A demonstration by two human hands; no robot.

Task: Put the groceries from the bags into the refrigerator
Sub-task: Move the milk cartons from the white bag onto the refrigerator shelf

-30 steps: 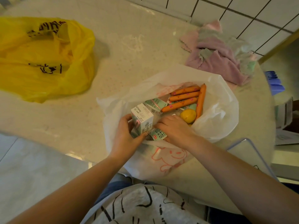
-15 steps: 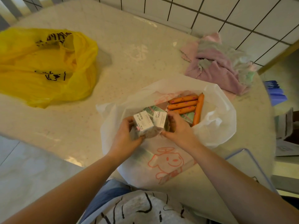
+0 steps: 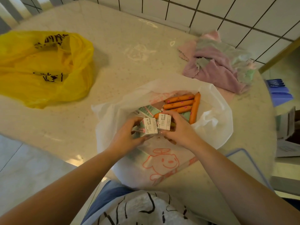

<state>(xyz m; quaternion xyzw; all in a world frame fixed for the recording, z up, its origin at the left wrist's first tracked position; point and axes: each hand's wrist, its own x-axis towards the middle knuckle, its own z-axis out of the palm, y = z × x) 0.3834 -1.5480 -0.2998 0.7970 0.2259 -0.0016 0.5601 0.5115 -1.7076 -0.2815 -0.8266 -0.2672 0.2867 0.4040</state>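
Note:
A white plastic bag (image 3: 211,127) with a pink cartoon print lies open on the table. Inside it are several orange sausages (image 3: 180,103) and another small carton (image 3: 146,110). My left hand (image 3: 128,137) grips a small white-and-green carton (image 3: 149,129) just above the bag's mouth. My right hand (image 3: 178,129) grips a second small carton (image 3: 164,121) right beside the first; the two cartons touch. A yellow plastic bag (image 3: 43,69) sits crumpled at the far left of the table. The refrigerator is out of view.
The round pale table (image 3: 126,46) stands against a white tiled wall (image 3: 227,13). A heap of pink and purple cloths (image 3: 224,67) lies at the back right. A blue stool (image 3: 279,91) and a transparent blue-edged box lid (image 3: 246,161) are off the table's right side.
Both hands have lifted one small carton each out of the white bag and brought them side by side. The yellow round fruit seen earlier is now hidden behind my right hand.

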